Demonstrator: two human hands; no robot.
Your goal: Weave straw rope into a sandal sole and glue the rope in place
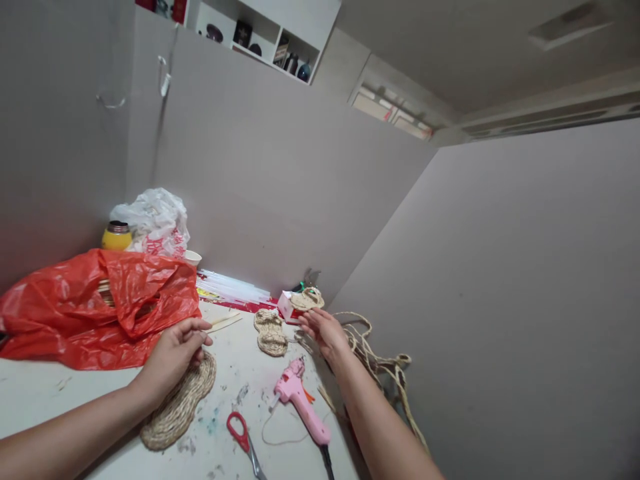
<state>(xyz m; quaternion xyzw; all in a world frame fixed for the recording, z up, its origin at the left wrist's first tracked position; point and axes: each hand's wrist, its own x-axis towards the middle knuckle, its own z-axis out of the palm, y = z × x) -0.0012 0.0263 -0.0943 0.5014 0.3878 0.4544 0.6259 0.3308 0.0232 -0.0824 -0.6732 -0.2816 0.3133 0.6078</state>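
Observation:
My left hand hovers over the upper end of a woven straw sole on the table. Its fingers are loosely bent and apart, with nothing visible between them. My right hand reaches to the back with its fingers stretched out, at a small woven straw slipper resting on a pink and red box. Whether the fingertips touch it I cannot tell. Another small woven slipper lies on the tabletop between my hands. Closer to me are a pink glue gun and red-handled scissors.
A red plastic bag covers the left of the table. Behind it stand a yellow jar and a white plastic bag. Clear glue sticks line the back. Straw rope hangs at the right edge, beside grey partitions.

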